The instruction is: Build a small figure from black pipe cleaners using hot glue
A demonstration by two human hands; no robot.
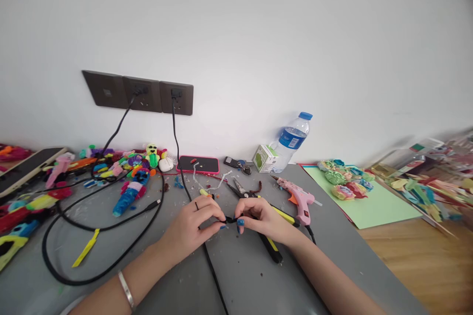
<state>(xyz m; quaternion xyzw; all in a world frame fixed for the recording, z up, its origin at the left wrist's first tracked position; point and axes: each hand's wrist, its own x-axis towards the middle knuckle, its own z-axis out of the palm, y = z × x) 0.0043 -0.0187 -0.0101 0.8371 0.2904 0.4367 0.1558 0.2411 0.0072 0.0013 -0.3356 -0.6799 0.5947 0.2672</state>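
Observation:
My left hand (195, 224) and my right hand (258, 216) meet over the grey table (244, 270), fingertips pinched together on a small black piece (229, 219), maybe a bit of pipe cleaner. The left hand wears a ring, and a silver bangle sits on that wrist. Just beyond the hands lie black pliers (240, 188). Yellow-and-black-handled cutters (273, 248) lie under my right wrist. A pink glue gun (299, 199) rests to the right of my right hand.
Black cables (111, 226) loop across the left of the table from wall sockets (140, 93). Colourful pipe-cleaner figures (133, 172) pile at the back left. A pink-cased phone (197, 164), a water bottle (290, 142), a small carton (264, 158), green paper (373, 202) with paper flowers (343, 182).

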